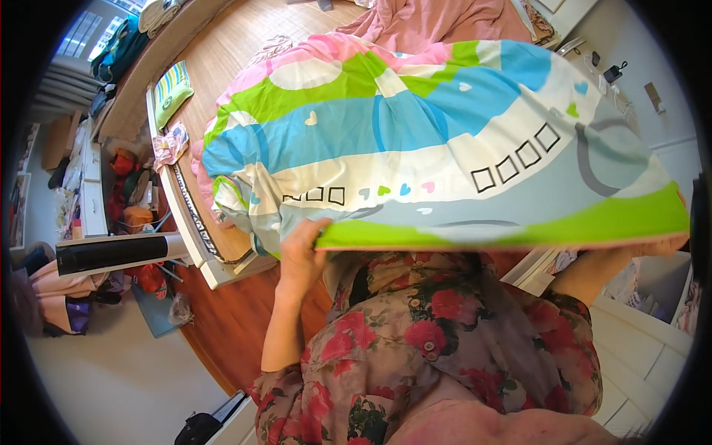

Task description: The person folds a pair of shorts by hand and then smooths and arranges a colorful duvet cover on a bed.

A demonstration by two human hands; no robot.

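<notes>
A large printed bed cover point(415, 141), striped blue, green, white and grey with pink at its far side, is spread in front of me, over the bed. My left hand point(302, 248) is closed around its near green edge, left of the middle. At the far right, the near corner is in my right hand point(660, 246); the cloth partly hides these fingers. Between my hands the edge is stretched nearly straight and slightly blurred. Beyond the middle the fabric is wrinkled and raised in soft folds.
Under the cover is a bed with a tan mat point(230, 67). Pink bedding point(445, 21) lies at its far side, a small green pillow point(175, 100) at its left edge. An open drawer point(656, 278) stands at right; a black-covered roll point(111, 254) is at left.
</notes>
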